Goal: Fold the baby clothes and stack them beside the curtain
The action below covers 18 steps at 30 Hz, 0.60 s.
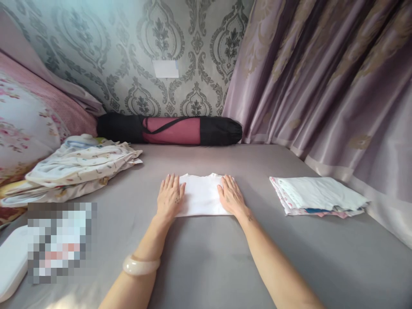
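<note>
A white garment [202, 195], folded into a flat rectangle, lies on the grey sheet in front of me. What may be its neckline shows along the far edge. My left hand [170, 195] rests flat on the garment's left end, fingers stretched forward. On the right end lies my right hand [232, 195], also flat with its fingers straight. Neither hand grips anything; both press on the cloth or its side edges. A pale bangle [140, 265] circles my left forearm.
A stack of folded clothes [322, 195] lies at the right, near the purple curtain [289, 86]. Loose patterned clothes [86, 165] are heaped at the left. A black and pink roll bag [174, 130] lies along the wall. A white object [13, 262] sits front left beside a blurred patch.
</note>
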Tool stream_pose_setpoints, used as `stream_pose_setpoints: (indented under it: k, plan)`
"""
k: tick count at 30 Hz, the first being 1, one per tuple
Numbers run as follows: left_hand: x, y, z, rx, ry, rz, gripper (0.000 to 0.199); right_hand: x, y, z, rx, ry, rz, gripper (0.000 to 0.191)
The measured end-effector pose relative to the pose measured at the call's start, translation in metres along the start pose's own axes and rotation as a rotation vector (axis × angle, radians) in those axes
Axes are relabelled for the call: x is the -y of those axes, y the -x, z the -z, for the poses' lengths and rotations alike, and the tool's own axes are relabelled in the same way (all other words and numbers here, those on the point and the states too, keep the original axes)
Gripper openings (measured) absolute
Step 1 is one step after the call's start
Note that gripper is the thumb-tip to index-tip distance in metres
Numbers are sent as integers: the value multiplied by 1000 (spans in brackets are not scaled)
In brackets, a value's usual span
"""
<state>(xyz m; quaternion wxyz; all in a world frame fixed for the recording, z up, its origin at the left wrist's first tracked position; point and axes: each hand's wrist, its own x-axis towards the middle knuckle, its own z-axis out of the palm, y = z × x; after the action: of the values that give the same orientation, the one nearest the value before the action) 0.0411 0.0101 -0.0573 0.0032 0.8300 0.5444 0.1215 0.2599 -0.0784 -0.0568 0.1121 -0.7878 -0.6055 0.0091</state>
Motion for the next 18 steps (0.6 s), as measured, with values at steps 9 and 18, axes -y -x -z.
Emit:
stream_pose_setpoints:
  k: [9, 18]
  plan:
    - [5, 0, -9, 134, -24, 43, 64, -5, -2, -4, 90, 1, -53, 67]
    - [1, 1, 8, 65, 92, 90, 52, 3, -7, 8, 166, 34, -102, 66]
